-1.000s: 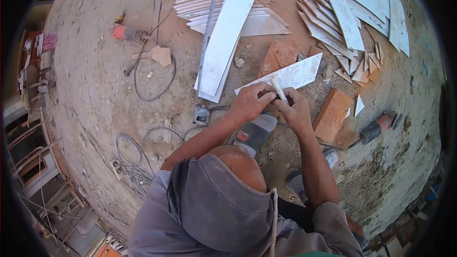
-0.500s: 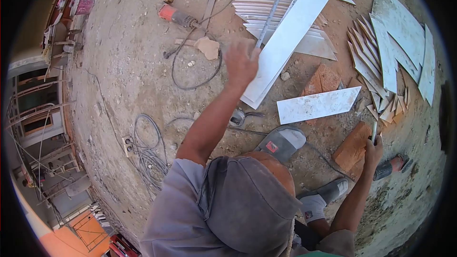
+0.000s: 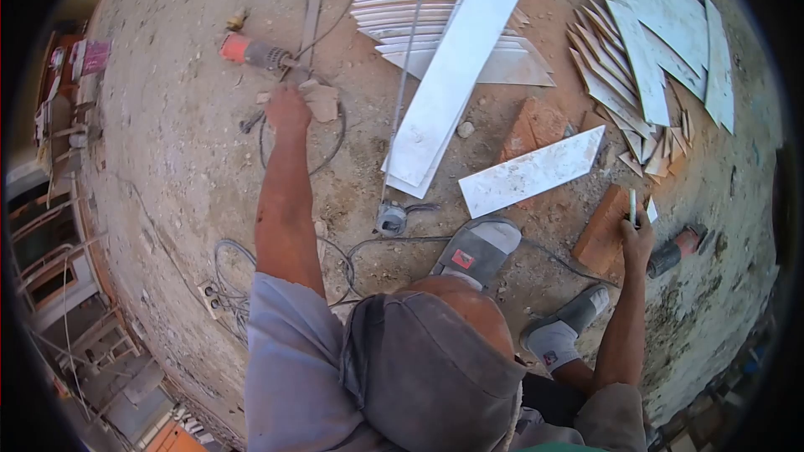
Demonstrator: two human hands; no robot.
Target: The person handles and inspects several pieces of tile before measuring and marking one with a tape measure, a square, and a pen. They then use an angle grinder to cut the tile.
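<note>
My left hand reaches out at the far left, beside a tan broken slab piece and just below an orange and grey power tool; its fingers are hidden from here. My right hand grips a short white marker-like stick, pointing up, close to a brick. A long white tile strip lies across a fanned stack of tiles. Along its left side runs the drawn-out blade of a tape measure. A shorter slanted-end tile strip rests on another brick.
Large tiles and cut pieces are piled at the upper right. A second power tool lies right of my right hand. Cables cross the dirt around my sandalled foot. A capped head fills the lower middle.
My left hand has left the long tile strip and moved left to beside the power tool. The tape blade now lies straighter along the strip. My right hand still grips the white stick.
</note>
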